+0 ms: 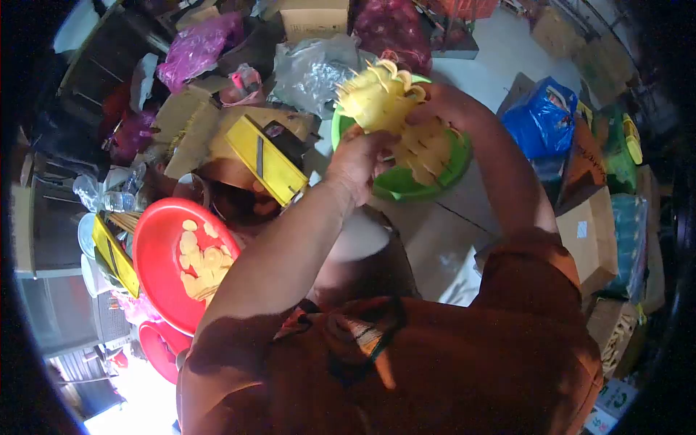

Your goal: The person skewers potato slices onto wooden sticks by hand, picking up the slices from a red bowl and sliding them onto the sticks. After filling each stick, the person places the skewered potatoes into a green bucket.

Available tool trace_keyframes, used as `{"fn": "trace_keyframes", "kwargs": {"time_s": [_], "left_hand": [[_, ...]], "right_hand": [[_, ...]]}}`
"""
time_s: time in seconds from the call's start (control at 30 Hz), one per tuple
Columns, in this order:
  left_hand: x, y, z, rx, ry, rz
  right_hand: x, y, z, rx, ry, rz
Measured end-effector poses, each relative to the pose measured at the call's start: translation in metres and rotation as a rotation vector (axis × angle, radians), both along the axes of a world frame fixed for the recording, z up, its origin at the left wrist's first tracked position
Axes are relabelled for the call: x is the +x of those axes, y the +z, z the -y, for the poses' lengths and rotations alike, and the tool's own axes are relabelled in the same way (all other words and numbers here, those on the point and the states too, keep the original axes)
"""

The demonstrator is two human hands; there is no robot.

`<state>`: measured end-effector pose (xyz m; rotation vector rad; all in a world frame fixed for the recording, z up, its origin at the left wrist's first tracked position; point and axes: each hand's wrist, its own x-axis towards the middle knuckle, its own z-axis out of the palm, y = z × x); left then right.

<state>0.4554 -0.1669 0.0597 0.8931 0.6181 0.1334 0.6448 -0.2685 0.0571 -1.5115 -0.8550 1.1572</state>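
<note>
A spiky bunch of pale yellow slices (pixel 378 98), which look like potato slices, is held up over the green basin (pixel 391 194). My left hand (pixel 355 163) is closed at the lower end of the bunch, its thumb side up. My right hand (pixel 428 105) curls against the right side of the bunch, its fingers partly hidden in shadow and behind the slices. More slices (pixel 424 152) hang in shade just below, overlapping the basin. To the left, a red basin (pixel 154 290) holds a pile of loose round slices (pixel 206 264).
A yellow slicer (pixel 264 156) lies left of my hands, and another yellow slicer (pixel 116 254) leans beside the red basin. Several thin sticks (pixel 125 222) lie near it. Cardboard boxes (pixel 314 20), a clear plastic bag (pixel 315 72) and a blue bag (pixel 542 119) stand around the floor.
</note>
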Motion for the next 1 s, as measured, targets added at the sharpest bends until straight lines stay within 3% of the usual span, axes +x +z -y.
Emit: {"fn": "trace_keyframes", "kwargs": {"time_s": [0.1,0.17,0.3,0.37,0.4,0.43,0.5,0.57,0.67,0.77,1.0], "left_hand": [[0.016,-0.026,-0.002,-0.036,-0.164,-0.059],[0.024,-0.032,0.002,0.076,-0.3,-0.38],[0.02,-0.043,-0.009,0.094,-0.303,-0.459],[0.011,-0.043,-0.018,0.129,-0.314,-0.452],[0.005,-0.041,-0.02,0.149,-0.228,-0.397],[0.0,-0.037,-0.023,0.17,-0.139,-0.341],[-0.014,-0.027,-0.033,0.177,-0.124,-0.348],[-0.037,-0.016,-0.045,0.162,-0.107,-0.201],[-0.08,0.01,-0.061,0.188,-0.041,-0.183],[-0.131,0.034,-0.07,0.17,0.086,-0.256],[-0.277,0.032,-0.075,0.07,0.382,-0.223]], "right_hand": [[0.032,-0.04,0.003,-0.08,0.083,0.094],[0.049,-0.077,0.0,-0.272,0.119,0.216],[0.054,-0.121,-0.004,-0.226,0.136,0.001],[0.049,-0.135,-0.006,-0.285,0.003,0.373],[0.048,-0.138,-0.003,-0.286,0.008,0.369],[0.045,-0.135,0.0,-0.275,-0.029,0.525],[0.033,-0.129,0.006,-0.26,-0.057,0.686],[0.012,-0.12,0.012,-0.197,-0.039,1.107],[-0.045,-0.09,0.019,-0.383,0.02,1.176],[-0.059,-0.104,0.018,-0.346,0.069,1.236],[-0.064,-0.124,0.015,-0.204,0.052,1.421]]}}
